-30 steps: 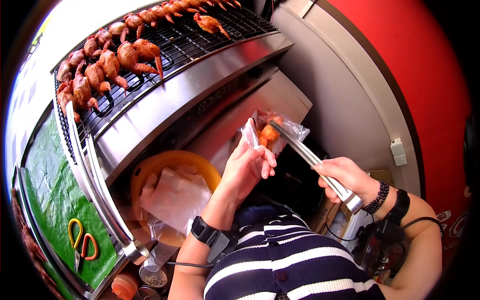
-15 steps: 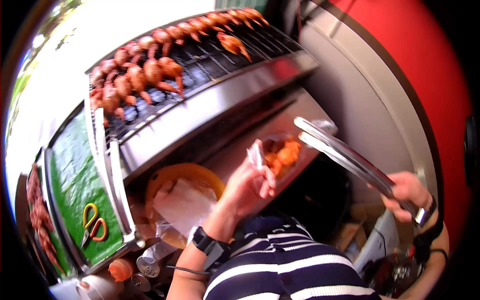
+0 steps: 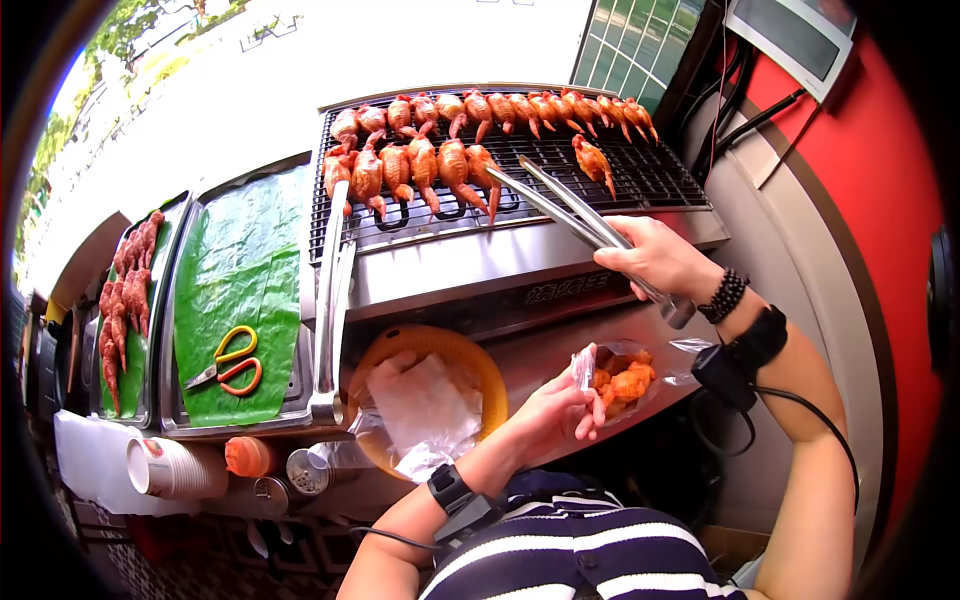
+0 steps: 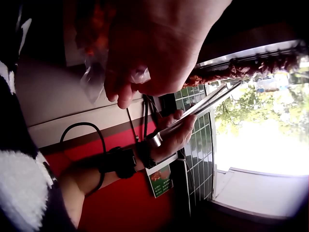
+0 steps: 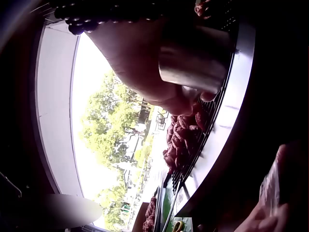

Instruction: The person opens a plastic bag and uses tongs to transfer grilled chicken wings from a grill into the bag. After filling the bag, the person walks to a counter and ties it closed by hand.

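My left hand (image 3: 560, 410) pinches the gathered rim of a clear plastic bag (image 3: 650, 372), low in front of the grill. Orange-red pieces of cooked meat (image 3: 622, 388) lie inside it. Higher up, my right hand (image 3: 660, 258) grips metal tongs (image 3: 590, 222) near their hinged end. The tong tips are spread apart over the grill (image 3: 540, 195), close to the right end of the front row of browned chicken wings (image 3: 424, 160). One more wing (image 3: 594, 165) lies alone farther right. In the right wrist view, the tongs' metal end (image 5: 193, 63) crosses my hand.
A second pair of tongs (image 3: 330, 300) leans at the grill's left edge. Scissors (image 3: 235, 365) lie on a green leaf-lined tray (image 3: 245, 240); raw-looking meat (image 3: 125, 300) is farther left. A yellow basket (image 3: 490, 385) holds plastic bags. Paper cups (image 3: 175, 467) and shakers stand at the front left.
The tongs came out of the bag, swung right, then rose to the grill with their tips apart. My left hand kept its pinch on the bag. The head view turned toward the left trays.
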Available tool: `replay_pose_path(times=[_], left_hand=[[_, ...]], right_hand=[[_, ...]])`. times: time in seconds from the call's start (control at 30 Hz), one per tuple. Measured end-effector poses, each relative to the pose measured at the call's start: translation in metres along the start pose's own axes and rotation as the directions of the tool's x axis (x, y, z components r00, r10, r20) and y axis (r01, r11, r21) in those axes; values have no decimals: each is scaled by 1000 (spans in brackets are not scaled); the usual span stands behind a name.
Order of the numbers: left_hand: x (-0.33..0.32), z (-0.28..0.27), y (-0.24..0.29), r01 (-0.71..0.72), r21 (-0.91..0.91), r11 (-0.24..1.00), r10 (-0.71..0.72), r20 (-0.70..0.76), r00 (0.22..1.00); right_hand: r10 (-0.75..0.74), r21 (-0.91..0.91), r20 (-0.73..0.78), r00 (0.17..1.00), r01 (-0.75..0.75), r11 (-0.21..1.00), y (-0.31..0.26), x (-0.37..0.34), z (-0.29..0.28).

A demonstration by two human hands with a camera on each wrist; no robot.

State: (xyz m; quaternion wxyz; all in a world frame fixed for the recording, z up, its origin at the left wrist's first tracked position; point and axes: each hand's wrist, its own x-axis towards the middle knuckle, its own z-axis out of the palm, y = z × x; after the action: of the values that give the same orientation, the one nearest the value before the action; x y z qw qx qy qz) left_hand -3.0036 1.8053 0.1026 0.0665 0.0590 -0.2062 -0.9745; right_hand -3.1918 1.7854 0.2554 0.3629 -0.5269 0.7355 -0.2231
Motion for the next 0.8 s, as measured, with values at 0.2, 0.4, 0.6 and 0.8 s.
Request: replay_pose_path(times=[0.2,0.4,0.6,0.8], left_hand=[[2,-7,-3,19,-101,995,-12,66,998],[2,-9,-2,72,-144,987,-60,91,994],[3,-11,-3,62,-126,990,-50,91,995],[-1,-6,-1,6,-75,997,-2,43,999]], right_hand=[[51,-172,-18,999,-53,984,-22,23,8],[81,-206,-10,997,-81,975,-23,41,18],[63,-26,62,996,-61,998,-8,46,15],[16,348,167,986,-74,935,33,49,-3]])
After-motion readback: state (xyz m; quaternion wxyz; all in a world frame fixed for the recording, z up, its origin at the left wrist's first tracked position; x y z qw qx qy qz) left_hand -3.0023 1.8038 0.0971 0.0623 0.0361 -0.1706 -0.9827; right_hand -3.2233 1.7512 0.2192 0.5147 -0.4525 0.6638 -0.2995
